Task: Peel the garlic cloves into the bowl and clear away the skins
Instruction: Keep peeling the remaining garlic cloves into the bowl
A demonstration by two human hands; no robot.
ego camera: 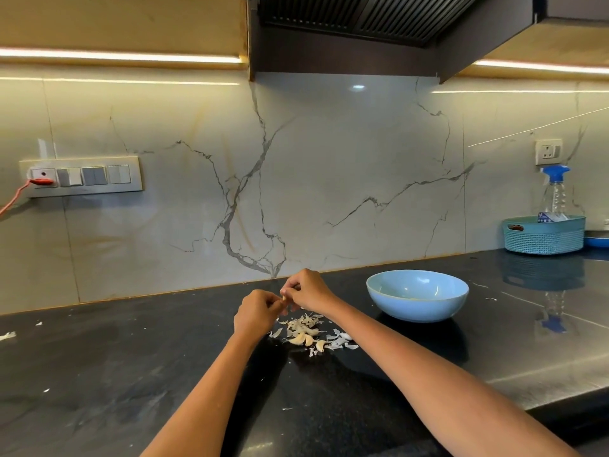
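Above the black counter, my left hand (255, 311) and my right hand (308, 290) meet, and both pinch one small garlic clove (283, 297) between their fingertips. Most of that clove is hidden by the fingers. Just below the hands lies a pile of garlic cloves and papery skins (309, 334) on the counter. A light blue bowl (417, 296) stands to the right of the hands; only a faint pale patch shows at its bottom.
A teal basket (543, 234) with a spray bottle (555, 192) stands at the far right by the wall. Stray skin flakes (8, 335) lie at the counter's left. A switch panel (82, 176) with a red plug is on the wall.
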